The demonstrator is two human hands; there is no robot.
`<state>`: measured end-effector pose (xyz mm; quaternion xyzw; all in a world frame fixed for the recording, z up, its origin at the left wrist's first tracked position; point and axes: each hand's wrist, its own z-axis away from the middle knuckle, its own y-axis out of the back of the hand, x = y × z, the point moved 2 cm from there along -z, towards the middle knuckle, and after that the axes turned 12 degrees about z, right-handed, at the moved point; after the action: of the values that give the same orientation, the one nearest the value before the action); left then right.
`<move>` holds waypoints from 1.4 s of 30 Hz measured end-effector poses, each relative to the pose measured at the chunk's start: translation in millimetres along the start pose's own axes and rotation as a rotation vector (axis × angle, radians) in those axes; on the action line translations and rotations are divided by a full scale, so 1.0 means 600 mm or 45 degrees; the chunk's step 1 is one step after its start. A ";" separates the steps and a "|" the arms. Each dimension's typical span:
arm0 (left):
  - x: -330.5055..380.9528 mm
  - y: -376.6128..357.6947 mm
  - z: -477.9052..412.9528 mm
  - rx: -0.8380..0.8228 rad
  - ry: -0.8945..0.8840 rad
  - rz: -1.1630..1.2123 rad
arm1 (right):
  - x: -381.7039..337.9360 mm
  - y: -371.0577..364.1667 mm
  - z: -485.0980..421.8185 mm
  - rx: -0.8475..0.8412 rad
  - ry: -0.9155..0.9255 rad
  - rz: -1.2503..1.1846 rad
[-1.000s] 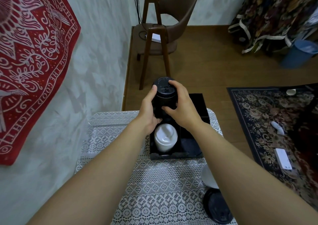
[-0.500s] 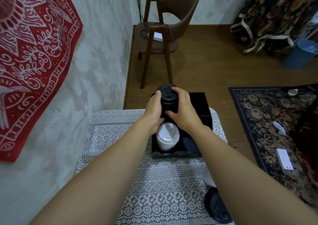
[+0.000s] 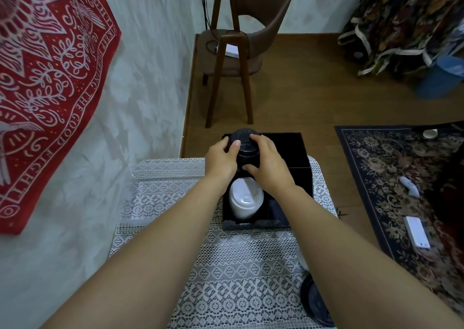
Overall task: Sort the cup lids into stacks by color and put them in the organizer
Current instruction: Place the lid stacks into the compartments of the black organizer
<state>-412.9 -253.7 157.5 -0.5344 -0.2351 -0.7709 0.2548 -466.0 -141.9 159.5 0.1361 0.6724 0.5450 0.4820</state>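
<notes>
A black organizer (image 3: 296,152) with several compartments stands at the far edge of the table. In its near left compartment sits a stack of white lids (image 3: 244,200). My left hand (image 3: 221,160) and my right hand (image 3: 268,165) both grip a tall stack of black lids (image 3: 247,150) from either side, with its lower part down inside the far left compartment. My left thumb rests on the top lid. A loose black lid (image 3: 315,303) lies at the table's near right edge, half hidden by my right forearm, with a white lid (image 3: 301,258) just beyond it.
The table carries a white lace cloth (image 3: 238,266). A wall with a red hanging (image 3: 50,90) runs along the left. Beyond the table stands a brown chair (image 3: 238,52). A patterned rug (image 3: 401,190) with small white items lies on the floor to the right.
Both hands have brought the black stack downward into the far left compartment of the organizer; it now sits lower than a second ago.
</notes>
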 end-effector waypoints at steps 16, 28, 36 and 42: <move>-0.006 -0.004 0.018 -0.241 -0.376 -0.990 | 0.010 -0.025 0.000 -0.168 0.062 0.309; -0.048 0.004 0.019 -0.409 -0.343 -1.608 | 0.022 -0.040 0.009 -0.351 0.089 0.765; -0.043 0.003 0.027 -0.437 -0.418 -1.620 | 0.019 -0.041 0.018 -0.323 0.115 0.793; -0.034 -0.004 0.047 -0.452 -0.523 -1.545 | 0.017 -0.032 0.043 -0.204 0.152 0.803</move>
<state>-388.4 -230.9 147.2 -0.4771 -0.4075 -0.6871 -0.3663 -443.6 -126.5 139.2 0.2672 0.5793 0.7254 0.2584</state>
